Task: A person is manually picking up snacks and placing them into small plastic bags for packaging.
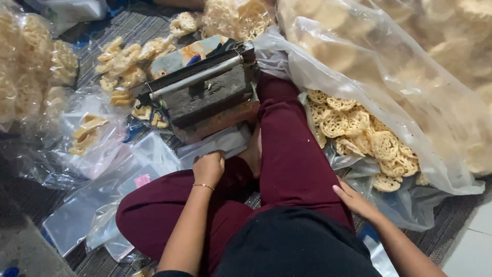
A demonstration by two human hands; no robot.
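Note:
I sit cross-legged in dark red trousers [287,149] on a woven mat. My left hand [208,166], with a thin gold bracelet at the wrist, is closed on the edge of a clear plastic bag [218,145] that lies under a dark metal sealing press [205,92] in front of my knees. My right hand [353,201] rests flat against my right thigh with fingers together, holding nothing. Just beyond it a large open plastic sack [379,66] spills round lattice-shaped yellow crackers [359,131].
Small packed bags of crackers [123,61] lie behind the press, with a big filled bag [31,66] at the left. Empty clear bags [102,200] are scattered on the mat by my left knee. White floor tile [474,241] shows at the lower right.

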